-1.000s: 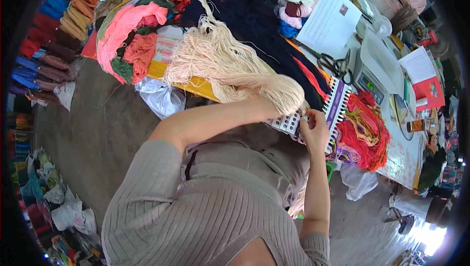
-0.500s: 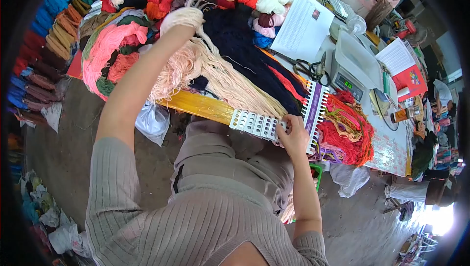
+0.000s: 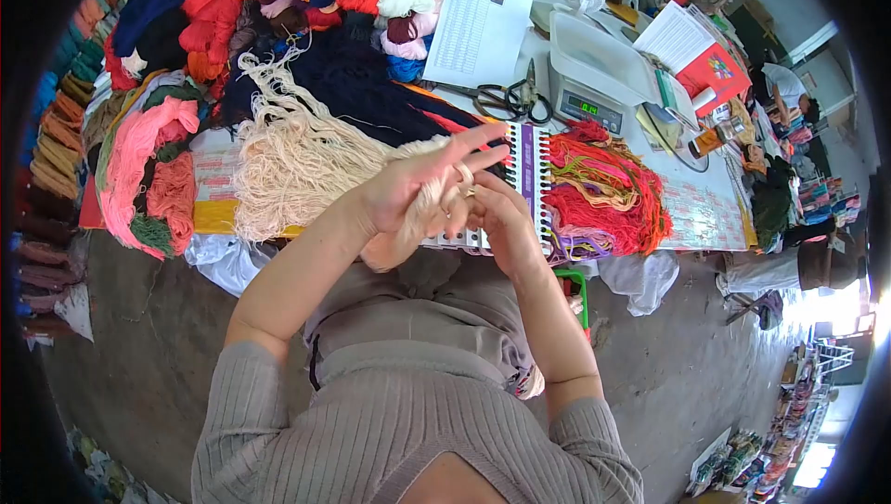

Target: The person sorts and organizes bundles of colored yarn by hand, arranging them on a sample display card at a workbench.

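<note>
A hank of cream yarn (image 3: 422, 212) is gathered in my left hand (image 3: 394, 190), which hangs over the table's front edge with some fingers stretched out to the right. My right hand (image 3: 506, 226) meets it from the right, fingertips pinched at the yarn beside the left fingers; the exact strand is hard to make out. Loose cream yarn (image 3: 297, 147) spreads across the table to the left. Below the hands, a white card with holes (image 3: 469, 240) shows only in part. Just right stands a purple-and-white holed card (image 3: 529, 165), with red and multicoloured threads (image 3: 608, 188) past it.
Behind lie dark navy yarn (image 3: 343, 77), scissors (image 3: 520, 98), a printed sheet (image 3: 478, 26) and a scale (image 3: 594, 109) carrying a clear plastic tub (image 3: 603, 57). Pink yarn (image 3: 139, 165) sits at the left. A green basket (image 3: 580, 304) is below the table edge.
My left hand came from the far left end of the cream yarn to the front, now with yarn gathered in it. My right hand lifted off the white card to meet it. The view turned right.
</note>
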Available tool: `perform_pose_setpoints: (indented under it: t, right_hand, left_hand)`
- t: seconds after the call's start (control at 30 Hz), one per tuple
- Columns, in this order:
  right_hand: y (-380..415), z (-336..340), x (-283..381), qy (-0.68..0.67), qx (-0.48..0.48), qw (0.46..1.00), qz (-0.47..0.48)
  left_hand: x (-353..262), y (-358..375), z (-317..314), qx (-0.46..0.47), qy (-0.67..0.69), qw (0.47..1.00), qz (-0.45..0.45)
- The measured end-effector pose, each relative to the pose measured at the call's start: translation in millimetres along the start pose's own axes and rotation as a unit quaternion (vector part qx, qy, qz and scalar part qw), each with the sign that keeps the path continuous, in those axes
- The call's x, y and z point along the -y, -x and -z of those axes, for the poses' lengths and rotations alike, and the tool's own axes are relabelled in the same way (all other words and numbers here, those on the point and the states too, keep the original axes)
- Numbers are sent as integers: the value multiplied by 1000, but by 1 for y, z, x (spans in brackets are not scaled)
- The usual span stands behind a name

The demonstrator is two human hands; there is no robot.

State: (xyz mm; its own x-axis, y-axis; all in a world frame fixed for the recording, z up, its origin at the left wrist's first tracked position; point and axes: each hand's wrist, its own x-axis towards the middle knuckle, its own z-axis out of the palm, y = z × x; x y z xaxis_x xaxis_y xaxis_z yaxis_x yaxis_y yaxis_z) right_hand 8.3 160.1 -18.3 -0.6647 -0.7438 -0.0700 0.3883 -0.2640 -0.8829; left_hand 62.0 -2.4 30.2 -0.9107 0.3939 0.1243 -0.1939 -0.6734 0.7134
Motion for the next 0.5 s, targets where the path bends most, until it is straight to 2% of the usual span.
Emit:
perform_pose_setpoints:
  t: [0.07,0.1,0.17,0.2,0.27,0.3,0.37,0.4,0.47,0.5]
  right_hand:
    - [-1,-4,4,61,42,996,-49]
    - [-1,-11,2,72,27,997,-13]
    - [-5,-2,-6,130,-48,989,53]
    - [-6,1,-6,100,-54,992,60]
    - [0,5,-3,72,-7,997,5]
    - [1,7,-7,122,15,992,-22]
    - [6,26,-6,282,11,959,0]
    - [10,40,10,290,-47,956,19]
    - [25,81,51,319,-183,930,19]
    - [34,105,71,329,-208,920,37]
  left_hand:
    - [8,2,4,-15,-68,997,34]
    - [6,4,3,-58,-82,993,57]
    - [1,7,13,-60,-104,990,71]
    - [-3,8,18,-55,-90,992,67]
    - [-6,8,27,-72,-60,994,48]
    - [-12,9,15,-102,-71,991,41]
    - [-22,15,31,-121,-118,980,103]
    - [-33,24,35,-161,-178,963,122]
    - [-73,49,62,-176,-199,954,138]
    - [-91,67,72,-274,-199,936,95]
